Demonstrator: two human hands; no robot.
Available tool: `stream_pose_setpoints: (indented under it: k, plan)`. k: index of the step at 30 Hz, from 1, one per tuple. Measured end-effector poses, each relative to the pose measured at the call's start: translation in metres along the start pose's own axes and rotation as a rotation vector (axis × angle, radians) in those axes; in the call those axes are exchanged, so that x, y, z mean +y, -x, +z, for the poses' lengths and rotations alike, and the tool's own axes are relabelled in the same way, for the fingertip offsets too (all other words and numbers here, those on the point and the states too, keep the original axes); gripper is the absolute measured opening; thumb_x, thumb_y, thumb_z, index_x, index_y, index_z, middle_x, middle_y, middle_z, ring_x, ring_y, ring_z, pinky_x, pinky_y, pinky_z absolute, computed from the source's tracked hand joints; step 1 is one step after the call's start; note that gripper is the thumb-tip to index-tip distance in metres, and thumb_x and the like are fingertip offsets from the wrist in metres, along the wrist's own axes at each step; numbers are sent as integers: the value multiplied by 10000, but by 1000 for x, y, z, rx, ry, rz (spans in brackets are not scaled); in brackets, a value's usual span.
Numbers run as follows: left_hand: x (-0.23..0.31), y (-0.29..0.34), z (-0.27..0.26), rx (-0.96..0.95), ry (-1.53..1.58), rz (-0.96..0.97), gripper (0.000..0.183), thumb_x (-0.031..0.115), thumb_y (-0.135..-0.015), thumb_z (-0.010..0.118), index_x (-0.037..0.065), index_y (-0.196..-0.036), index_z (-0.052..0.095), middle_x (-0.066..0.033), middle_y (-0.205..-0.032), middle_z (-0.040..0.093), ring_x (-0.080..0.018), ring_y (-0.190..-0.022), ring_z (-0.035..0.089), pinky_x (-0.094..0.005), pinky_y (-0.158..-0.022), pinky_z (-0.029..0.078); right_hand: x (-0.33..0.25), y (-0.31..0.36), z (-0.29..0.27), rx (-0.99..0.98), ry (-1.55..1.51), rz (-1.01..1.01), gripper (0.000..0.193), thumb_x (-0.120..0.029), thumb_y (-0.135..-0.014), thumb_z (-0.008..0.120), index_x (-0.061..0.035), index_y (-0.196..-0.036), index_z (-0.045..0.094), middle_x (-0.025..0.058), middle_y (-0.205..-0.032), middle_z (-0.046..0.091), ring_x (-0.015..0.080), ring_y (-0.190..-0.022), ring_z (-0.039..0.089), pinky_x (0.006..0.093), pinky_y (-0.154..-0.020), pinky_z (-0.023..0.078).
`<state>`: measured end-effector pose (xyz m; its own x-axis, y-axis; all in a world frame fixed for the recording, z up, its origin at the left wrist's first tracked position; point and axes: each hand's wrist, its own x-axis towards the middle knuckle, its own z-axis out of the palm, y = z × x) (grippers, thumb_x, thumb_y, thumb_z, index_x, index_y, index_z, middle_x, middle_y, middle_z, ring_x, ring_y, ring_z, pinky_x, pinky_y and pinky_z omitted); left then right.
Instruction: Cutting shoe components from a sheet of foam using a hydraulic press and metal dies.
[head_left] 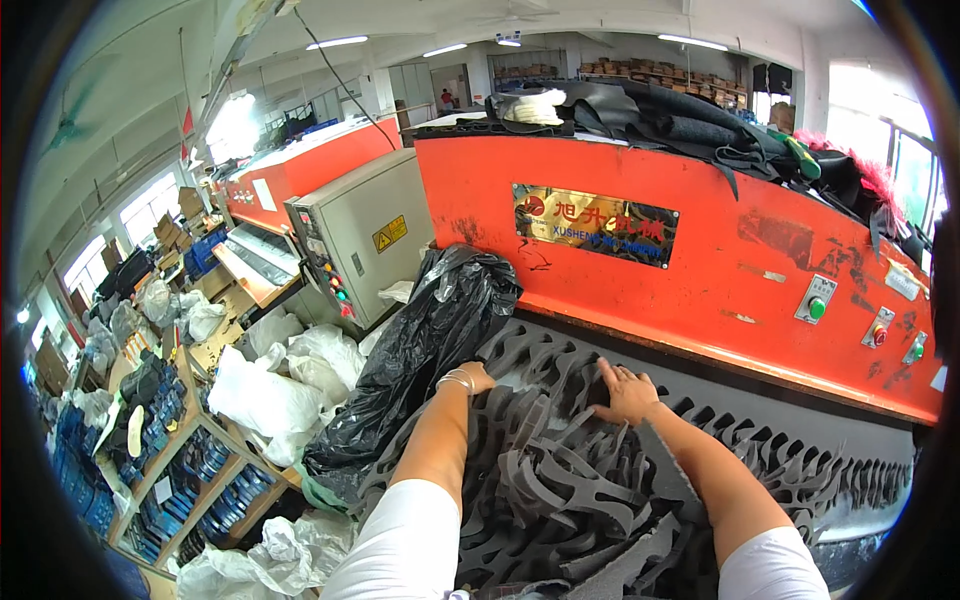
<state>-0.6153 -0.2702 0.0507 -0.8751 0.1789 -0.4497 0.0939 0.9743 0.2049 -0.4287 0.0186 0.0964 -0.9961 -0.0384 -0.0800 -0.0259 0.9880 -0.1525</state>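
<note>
Grey foam offcut sheets (560,480), full of curved cut-out holes, lie heaped and tangled in front of me. My left hand (470,378), with a bracelet at its wrist, is closed on the heap's left edge, beside a black plastic bag (440,310); its fingertips are hidden. Fingers spread, my right hand (628,392) rests against the far part of the foam, with nothing gripped. A long cut-out foam strip (770,450) runs to the right, past my right forearm, along the machine bed.
An orange machine (590,270) spans the far side, with buttons (817,307) at right and dark material (660,125) piled on top. Left stand a grey control cabinet (370,235), white plastic bags (270,390) and a wooden rack (200,430) holding blue pieces.
</note>
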Motion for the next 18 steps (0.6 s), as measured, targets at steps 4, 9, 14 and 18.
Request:
stream_pose_setpoints:
  k: [4, 9, 14, 18]
  plan:
    - [-4, 4, 2, 22, 97, 350, 744, 401, -686, 643, -56, -1254, 498, -284, -1316, 457, -344, -1228, 468, -345, -1019, 375, 14, -8, 31, 99, 340, 23, 685, -310, -838, 556, -59, -1419, 293, 98, -1227, 545, 241, -1148, 501, 422, -902, 400]
    - [39, 61, 12, 262, -36, 165, 336, 181, -801, 498, 24, -1062, 639, -223, -1115, 618, -337, -1053, 606, -429, -911, 466, 42, -23, 39, 271, 240, 54, 298, -241, -848, 515, -119, -1120, 509, 86, -1090, 567, 261, -1074, 517, 398, -838, 450]
    - [94, 118, 12, 152, 132, 249, 394, 275, -795, 557, -26, -1048, 593, -260, -1102, 603, -384, -1027, 592, -429, -886, 472, 83, -31, 42, 564, 459, -20, 422, -176, -806, 508, -93, -1217, 462, 131, -1053, 566, 307, -994, 539, 395, -795, 460]
    - [64, 103, 53, 214, 258, 277, 379, 307, -777, 608, -22, -963, 584, -253, -996, 634, -410, -986, 597, -433, -823, 492, -10, -50, -34, -250, 270, 138, 392, -213, -757, 581, -73, -1123, 569, 157, -1125, 621, 303, -1041, 588, 423, -891, 458]
